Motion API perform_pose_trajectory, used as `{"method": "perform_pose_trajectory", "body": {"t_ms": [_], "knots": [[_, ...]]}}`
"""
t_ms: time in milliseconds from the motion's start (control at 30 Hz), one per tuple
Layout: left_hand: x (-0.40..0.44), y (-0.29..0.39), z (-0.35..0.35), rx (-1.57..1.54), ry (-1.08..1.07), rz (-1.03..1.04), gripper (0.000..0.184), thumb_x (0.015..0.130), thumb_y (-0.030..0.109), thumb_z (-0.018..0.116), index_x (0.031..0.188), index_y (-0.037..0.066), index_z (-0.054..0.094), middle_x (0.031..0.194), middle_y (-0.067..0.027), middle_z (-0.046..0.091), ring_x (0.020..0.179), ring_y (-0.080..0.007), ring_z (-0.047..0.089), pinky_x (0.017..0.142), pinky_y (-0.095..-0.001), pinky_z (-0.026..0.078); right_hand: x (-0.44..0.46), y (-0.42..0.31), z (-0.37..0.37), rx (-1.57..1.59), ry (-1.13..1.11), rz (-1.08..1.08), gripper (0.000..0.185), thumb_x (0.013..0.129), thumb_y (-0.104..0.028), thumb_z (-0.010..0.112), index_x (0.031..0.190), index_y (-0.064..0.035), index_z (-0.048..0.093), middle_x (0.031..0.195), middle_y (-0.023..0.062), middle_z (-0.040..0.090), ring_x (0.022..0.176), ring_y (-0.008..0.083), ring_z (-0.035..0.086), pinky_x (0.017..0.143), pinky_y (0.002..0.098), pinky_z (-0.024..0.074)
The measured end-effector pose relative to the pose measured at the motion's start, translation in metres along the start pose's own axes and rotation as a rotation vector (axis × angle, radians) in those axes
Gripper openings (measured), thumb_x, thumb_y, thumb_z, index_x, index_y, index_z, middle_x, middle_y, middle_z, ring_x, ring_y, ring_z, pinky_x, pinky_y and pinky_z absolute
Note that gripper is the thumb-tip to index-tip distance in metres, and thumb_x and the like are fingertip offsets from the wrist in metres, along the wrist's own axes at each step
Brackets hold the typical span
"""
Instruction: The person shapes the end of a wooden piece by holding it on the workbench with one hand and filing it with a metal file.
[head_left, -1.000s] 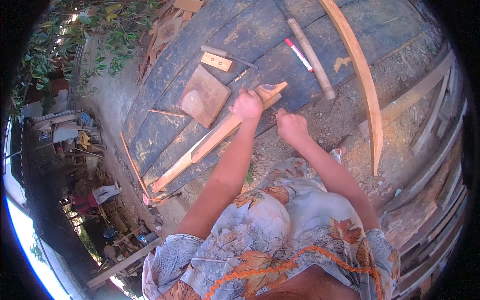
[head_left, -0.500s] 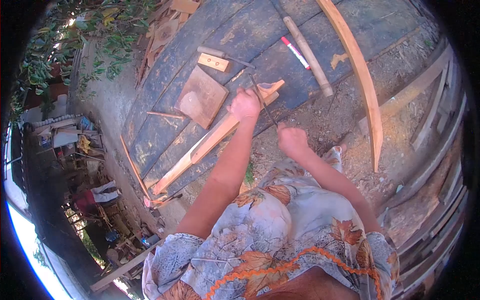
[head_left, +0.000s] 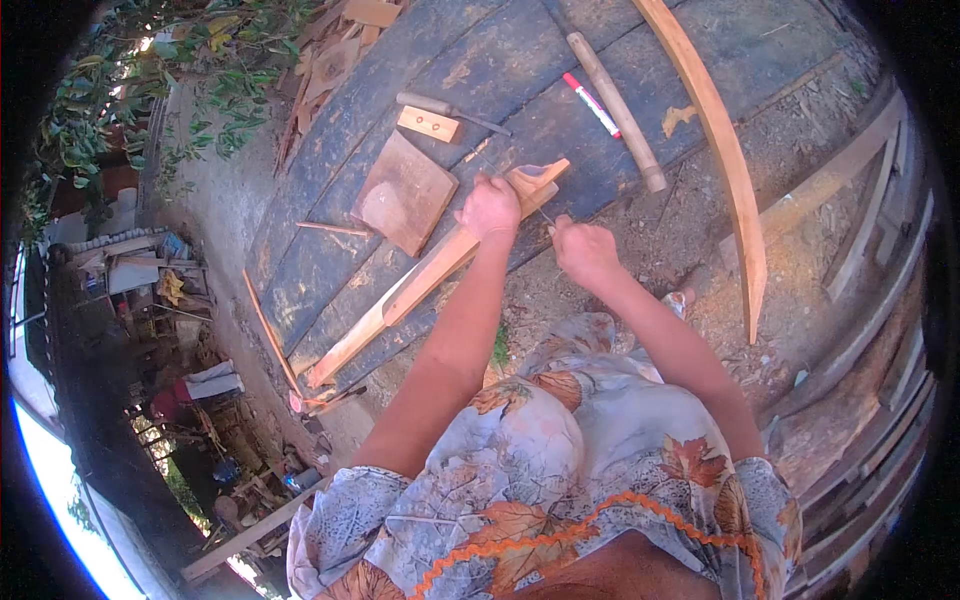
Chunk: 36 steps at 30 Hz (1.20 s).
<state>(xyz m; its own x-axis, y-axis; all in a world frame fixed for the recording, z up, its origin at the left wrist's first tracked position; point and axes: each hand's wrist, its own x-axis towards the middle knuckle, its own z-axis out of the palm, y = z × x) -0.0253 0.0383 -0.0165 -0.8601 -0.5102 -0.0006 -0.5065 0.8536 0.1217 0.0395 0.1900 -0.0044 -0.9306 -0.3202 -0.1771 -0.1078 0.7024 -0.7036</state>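
Observation:
My left hand [head_left: 490, 207] is closed around a long pale wooden piece [head_left: 430, 280] lying slanted on the dark plank table. The piece's carved end sticks out beyond my fingers to the upper right. To the right of it, my right hand [head_left: 584, 250] is closed in a fist on a thin dark rod-like tool [head_left: 547, 217]. Only a short part of the tool shows, beside the wooden piece's edge; its handle is hidden in my fingers.
On the table [head_left: 500, 70] lie a square board [head_left: 408, 195], a small block with two holes [head_left: 428, 123], a wooden-handled tool [head_left: 425, 103], a red-and-white marker [head_left: 592, 105] and a round stick [head_left: 615, 110]. A long curved beam [head_left: 722, 150] crosses the right side.
Half a second ago the rod showed long across the wooden piece; now only a short part shows. My right hand has shifted slightly up. My left hand keeps its hold.

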Motion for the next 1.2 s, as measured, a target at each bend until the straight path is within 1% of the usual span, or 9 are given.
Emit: {"method": "perform_pose_trajectory", "body": {"t_ms": [333,433,567,633,733,933,1067,1133,1200], "knots": [[0.000,0.000,0.001,0.015,-0.004,-0.002,0.034,0.086,0.028,0.038,0.099,0.006,0.060,0.082,-0.0208,0.067,0.082,-0.0365,0.065,0.088,-0.0512,0.037,-0.011,0.005,0.005,-0.057,-0.060,-0.008,0.014,0.081,-0.009,0.046,0.087,0.0005,0.055,0.071,0.0218,0.064,0.070,0.0368,0.065,0.064,0.0466,0.0511],[0.000,0.000,0.000,0.013,-0.005,-0.004,0.034,0.086,0.029,0.038,0.099,0.006,0.060,0.082,-0.0211,0.067,0.082,-0.0364,0.065,0.088,-0.0513,0.037,-0.009,0.008,0.005,-0.067,-0.054,0.003,0.022,0.090,-0.019,0.042,0.088,-0.0012,0.054,0.069,0.0214,0.063,0.069,0.0364,0.064,0.064,0.0486,0.0490],[-0.001,0.001,-0.001,0.026,-0.015,0.001,0.035,0.086,0.029,0.038,0.100,0.006,0.060,0.082,-0.0212,0.067,0.082,-0.0361,0.065,0.088,-0.0513,0.037,0.002,0.002,0.007,-0.082,-0.063,-0.006,0.022,0.090,-0.018,0.042,0.088,-0.0010,0.055,0.070,0.0212,0.063,0.070,0.0364,0.064,0.065,0.0483,0.0491],[-0.001,0.001,-0.002,0.013,-0.008,0.002,0.035,0.085,0.029,0.038,0.101,0.006,0.060,0.082,-0.0213,0.067,0.082,-0.0360,0.065,0.088,-0.0514,0.037,0.020,-0.009,0.005,0.000,-0.013,0.008,0.013,0.078,-0.006,0.046,0.085,0.0009,0.056,0.078,0.0235,0.064,0.077,0.0349,0.066,0.071,0.0453,0.0504],[0.000,0.002,-0.002,0.033,-0.028,0.000,0.036,0.085,0.029,0.038,0.104,0.006,0.060,0.083,-0.0212,0.067,0.082,-0.0359,0.065,0.089,-0.0517,0.037,0.022,-0.011,0.006,0.029,-0.021,0.029,0.014,0.078,-0.006,0.046,0.085,0.0008,0.056,0.078,0.0235,0.064,0.078,0.0348,0.066,0.072,0.0448,0.0502],[0.001,0.001,0.000,0.030,-0.019,-0.012,0.035,0.085,0.028,0.039,0.102,0.006,0.060,0.086,-0.0212,0.067,0.084,-0.0358,0.065,0.089,-0.0522,0.037,-0.021,0.012,0.012,-0.103,-0.054,0.040,0.017,0.086,-0.015,0.046,0.087,-0.0016,0.056,0.067,0.0205,0.063,0.067,0.0360,0.065,0.062,0.0470,0.0503],[0.001,0.003,-0.003,0.023,-0.053,-0.006,0.034,0.085,0.028,0.038,0.100,0.006,0.060,0.086,-0.0214,0.067,0.086,-0.0357,0.065,0.089,-0.0520,0.037,0.009,0.002,0.012,-0.071,0.011,0.012,0.017,0.086,-0.016,0.046,0.087,-0.0018,0.056,0.067,0.0204,0.062,0.066,0.0363,0.064,0.061,0.0466,0.0503],[0.003,0.001,-0.002,0.046,-0.067,-0.011,0.034,0.086,0.028,0.038,0.100,0.006,0.060,0.085,-0.0213,0.067,0.085,-0.0358,0.065,0.089,-0.0514,0.038,0.031,-0.006,0.017,-0.024,0.002,-0.022,0.016,0.075,-0.006,0.048,0.087,0.0014,0.057,0.073,0.0231,0.064,0.072,0.0379,0.065,0.067,0.0467,0.0504],[0.003,0.001,-0.003,0.039,-0.061,-0.002,0.034,0.086,0.029,0.038,0.100,0.006,0.060,0.084,-0.0211,0.067,0.084,-0.0358,0.065,0.088,-0.0508,0.038,0.029,-0.009,0.015,0.012,0.036,0.008,0.015,0.075,-0.006,0.049,0.086,0.0013,0.057,0.073,0.0231,0.064,0.072,0.0379,0.065,0.067,0.0466,0.0504]]}}
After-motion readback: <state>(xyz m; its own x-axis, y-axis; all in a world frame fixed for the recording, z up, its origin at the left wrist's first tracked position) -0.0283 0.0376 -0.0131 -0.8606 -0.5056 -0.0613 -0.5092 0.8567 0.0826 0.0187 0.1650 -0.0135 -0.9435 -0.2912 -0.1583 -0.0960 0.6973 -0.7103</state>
